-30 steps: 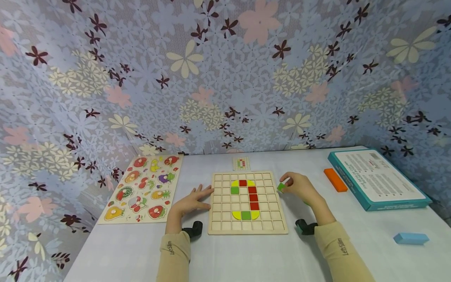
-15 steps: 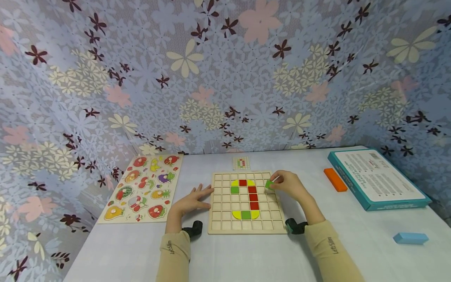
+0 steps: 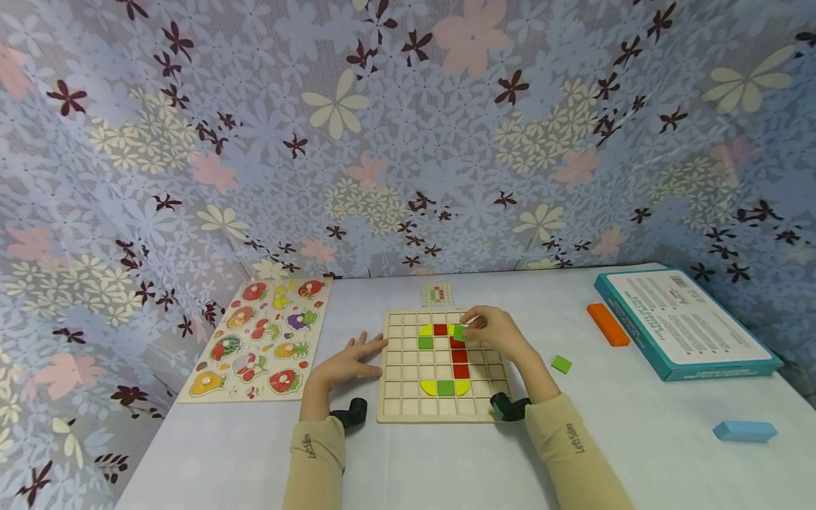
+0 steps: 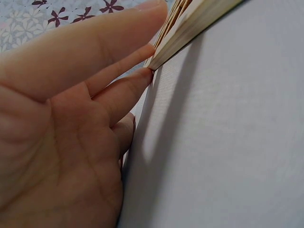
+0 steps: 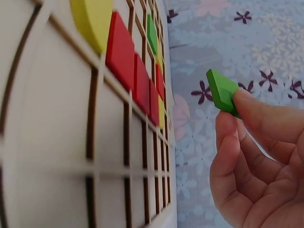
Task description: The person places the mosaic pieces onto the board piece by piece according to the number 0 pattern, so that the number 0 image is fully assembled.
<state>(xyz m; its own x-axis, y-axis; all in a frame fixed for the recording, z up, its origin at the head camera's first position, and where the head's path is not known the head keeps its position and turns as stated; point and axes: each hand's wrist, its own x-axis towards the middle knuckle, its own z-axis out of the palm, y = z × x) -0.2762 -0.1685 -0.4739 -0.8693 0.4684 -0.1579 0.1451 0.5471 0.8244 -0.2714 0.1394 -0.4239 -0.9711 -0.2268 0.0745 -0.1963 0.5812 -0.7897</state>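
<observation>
My right hand [image 3: 499, 331] pinches a green square tile [image 5: 222, 92] between thumb and fingers, raised over the upper right part of the wooden grid board [image 3: 395, 409]. In the right wrist view the tile is tilted and apart from the board. Set in the board's cells are red squares [image 3: 460, 371], yellow rounded pieces [image 3: 428, 388] and green squares [image 3: 445, 388]. My left hand [image 3: 341, 365] lies at the board's left edge, fingers spread. Its fingertips [image 4: 145, 73] touch that edge in the left wrist view.
A small pattern card [image 3: 437, 295] lies behind the board. One loose green tile [image 3: 562, 364] is to its right. Further right are an orange block [image 3: 608, 325], a teal-edged box [image 3: 691, 326] and a blue block [image 3: 744, 431]. A fruit puzzle board [image 3: 255, 343] lies at left.
My right hand has carried the green tile leftward from beside the board to above its pieces. A loose green tile on the table has come into sight. The left hand stays put.
</observation>
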